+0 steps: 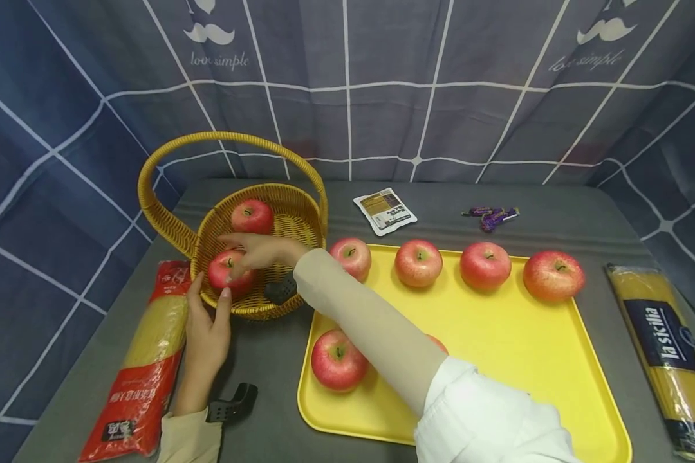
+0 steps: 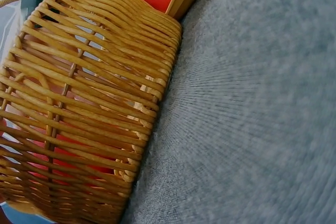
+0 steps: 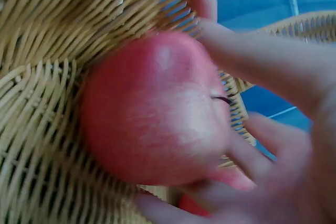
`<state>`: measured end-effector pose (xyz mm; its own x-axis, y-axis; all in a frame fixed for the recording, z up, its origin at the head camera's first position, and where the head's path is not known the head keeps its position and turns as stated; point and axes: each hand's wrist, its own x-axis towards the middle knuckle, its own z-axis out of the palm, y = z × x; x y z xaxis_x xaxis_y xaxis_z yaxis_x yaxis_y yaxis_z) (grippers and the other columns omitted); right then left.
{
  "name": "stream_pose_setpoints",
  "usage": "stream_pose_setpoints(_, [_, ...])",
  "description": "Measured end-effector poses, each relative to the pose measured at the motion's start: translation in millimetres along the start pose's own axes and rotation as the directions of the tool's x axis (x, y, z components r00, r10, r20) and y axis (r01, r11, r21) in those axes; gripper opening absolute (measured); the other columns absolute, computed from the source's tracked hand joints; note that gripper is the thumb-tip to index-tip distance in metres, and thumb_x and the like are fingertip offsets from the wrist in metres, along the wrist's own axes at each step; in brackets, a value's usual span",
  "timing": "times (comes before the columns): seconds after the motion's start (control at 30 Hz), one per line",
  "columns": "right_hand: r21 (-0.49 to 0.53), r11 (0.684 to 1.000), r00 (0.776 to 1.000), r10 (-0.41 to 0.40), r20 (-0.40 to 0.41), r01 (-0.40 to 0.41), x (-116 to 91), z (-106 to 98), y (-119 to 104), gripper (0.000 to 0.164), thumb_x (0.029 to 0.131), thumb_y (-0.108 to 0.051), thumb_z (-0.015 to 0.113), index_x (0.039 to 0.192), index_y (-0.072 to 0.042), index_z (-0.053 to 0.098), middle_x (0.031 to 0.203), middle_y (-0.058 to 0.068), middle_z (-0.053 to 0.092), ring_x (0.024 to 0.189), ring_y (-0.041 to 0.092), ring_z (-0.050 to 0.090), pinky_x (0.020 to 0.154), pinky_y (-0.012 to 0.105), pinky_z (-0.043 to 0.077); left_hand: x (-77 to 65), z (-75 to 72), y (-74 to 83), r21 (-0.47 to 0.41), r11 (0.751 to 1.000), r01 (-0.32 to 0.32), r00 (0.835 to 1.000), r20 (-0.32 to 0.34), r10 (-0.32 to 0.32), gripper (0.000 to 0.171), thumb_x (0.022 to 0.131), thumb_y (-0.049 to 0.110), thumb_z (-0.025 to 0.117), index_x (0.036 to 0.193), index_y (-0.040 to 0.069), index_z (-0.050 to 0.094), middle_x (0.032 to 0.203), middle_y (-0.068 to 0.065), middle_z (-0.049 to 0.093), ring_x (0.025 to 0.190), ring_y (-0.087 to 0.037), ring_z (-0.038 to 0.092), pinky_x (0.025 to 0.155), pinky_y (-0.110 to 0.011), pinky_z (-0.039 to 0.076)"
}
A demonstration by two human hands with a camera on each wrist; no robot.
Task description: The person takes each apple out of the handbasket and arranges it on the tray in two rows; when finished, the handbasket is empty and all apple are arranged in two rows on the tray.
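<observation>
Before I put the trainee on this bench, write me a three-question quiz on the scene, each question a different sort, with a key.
1. How many apples lie inside the basket?
2. True or false: the right hand rests flat on the yellow tray.
3. In the head view, which package lies to the left of the basket?
A. the white packet
B. the red-ended packet
C. the package marked "la sicilia"

Key:
1. Two.
2. False: the right hand is inside the basket, touching the nearer apple.
3. B.
</observation>
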<state>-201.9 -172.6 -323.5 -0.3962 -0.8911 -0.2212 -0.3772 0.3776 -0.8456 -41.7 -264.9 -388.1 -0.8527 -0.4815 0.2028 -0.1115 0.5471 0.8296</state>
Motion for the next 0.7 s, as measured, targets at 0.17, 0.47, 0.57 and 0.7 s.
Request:
stream_pose_setpoints(0.17, [-0.194, 0.981, 0.999, -0.018, 0.048, 0.027, -4, 7, -6, 0.075, 0.076, -0.018, 0.071, 0.140, -0.019, 0.033, 0.141, -0.002, 0.037, 0.110, 0.008, 0.045, 0.086, 0.015, 0.040, 0.1, 0.3, 0.2, 0.006, 1.000, 0.008, 1.000, -0.008, -0.008, 0.061, 0.093, 0.037, 0.045, 0.144, 0.016, 0.018, 0.148, -0.016, 0.023, 0.136, -0.031, 0.020, 0.107, -0.055, 0.018])
stream_pose_setpoints(0.47, [-0.184, 0.983, 0.971, -0.058, -0.233, 0.015, -22, -12, 3, 0.060, 0.074, -0.031, 0.072, 0.128, -0.016, 0.052, 0.132, -0.002, 0.050, 0.113, 0.009, 0.050, 0.090, 0.018, 0.040, 2.0, 3.4, 0.1, -0.007, 1.000, 0.013, 1.000, 0.016, -0.013, 0.061, 0.093, 0.036, 0.045, 0.144, 0.016, 0.017, 0.149, -0.014, 0.021, 0.137, -0.030, 0.019, 0.108, -0.054, 0.017])
stream_pose_setpoints(0.57, [-0.154, 0.985, 0.958, -0.114, -0.265, 0.075, -39, -26, -4, 0.057, 0.074, -0.031, 0.072, 0.127, -0.020, 0.053, 0.132, -0.004, 0.050, 0.116, 0.008, 0.048, 0.092, 0.018, 0.039, 0.5, 2.6, -0.2, -0.005, 1.000, 0.022, 1.000, 0.014, -0.022, 0.060, 0.094, 0.036, 0.044, 0.144, 0.017, 0.017, 0.149, -0.013, 0.021, 0.137, -0.030, 0.019, 0.108, -0.054, 0.017])
stream_pose_setpoints(0.7, [-0.127, 0.969, 0.925, -0.240, -0.295, 0.211, -74, -42, -16, 0.054, 0.073, -0.030, 0.073, 0.124, -0.023, 0.056, 0.125, -0.007, 0.054, 0.112, 0.005, 0.047, 0.090, 0.018, 0.041, -0.2, 0.9, -0.6, 0.004, 1.000, 0.022, 1.000, 0.005, -0.022, 0.060, 0.094, 0.037, 0.044, 0.144, 0.018, 0.017, 0.149, -0.013, 0.021, 0.137, -0.030, 0.019, 0.108, -0.054, 0.016])
